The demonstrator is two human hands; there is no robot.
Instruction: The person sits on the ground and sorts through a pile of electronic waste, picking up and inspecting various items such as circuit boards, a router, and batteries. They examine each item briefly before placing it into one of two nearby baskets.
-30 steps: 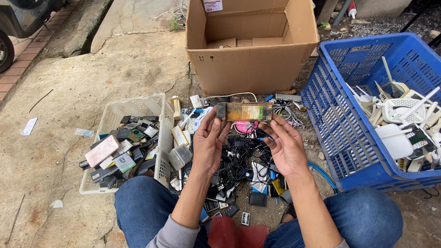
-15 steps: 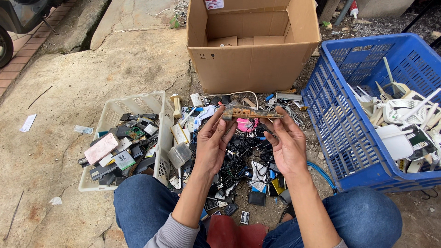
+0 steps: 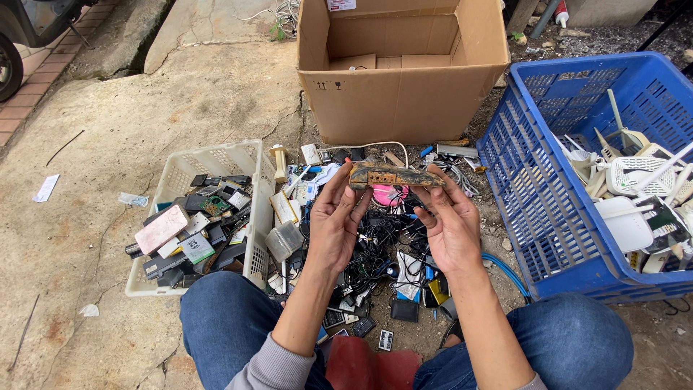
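I hold a long, dirty brown-and-yellow circuit board (image 3: pixel 393 175) edge-on between the fingertips of both hands, above a pile of black cables and small electronic scrap (image 3: pixel 375 245) on the ground. My left hand (image 3: pixel 333 220) grips its left end, palm up. My right hand (image 3: pixel 449 224) grips its right end. A pink object (image 3: pixel 390 195) shows just under the board.
An open cardboard box (image 3: pixel 404 94) stands behind the pile. A blue plastic crate (image 3: pixel 548 188) with white routers and antennas sits at the right. A white basket (image 3: pixel 238 162) of phones and boards is at the left. My knees in jeans frame the bottom.
The board has turned from its flat face toward me to edge-on and sits a little lower. Both hands stayed on its ends.
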